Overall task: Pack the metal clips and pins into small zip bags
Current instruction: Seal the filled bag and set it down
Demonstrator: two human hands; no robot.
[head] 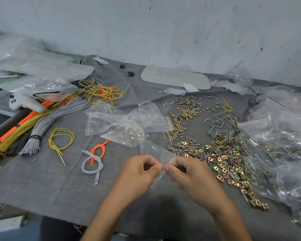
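A small clear zip bag (154, 150) is held up in front of me, its red-lined top edge pinched between both hands. My left hand (141, 173) pinches the edge from the left and my right hand (188, 173) from the right, fingertips nearly touching. The bag looks empty. A broad scatter of brass-coloured metal clips and silver pins (214, 146) lies on the grey cloth (42, 185) to the right of my hands. Several more small zip bags (122, 122) lie beyond my hands, some with a few parts inside.
Filled clear bags (281, 140) are piled at the right edge. Bundles of grey, yellow and orange cords (33, 126) lie at the left, with small loops (94, 160) nearer me. A pale flat board (174, 77) sits by the wall. Crumpled plastic (33, 63) fills the far left.
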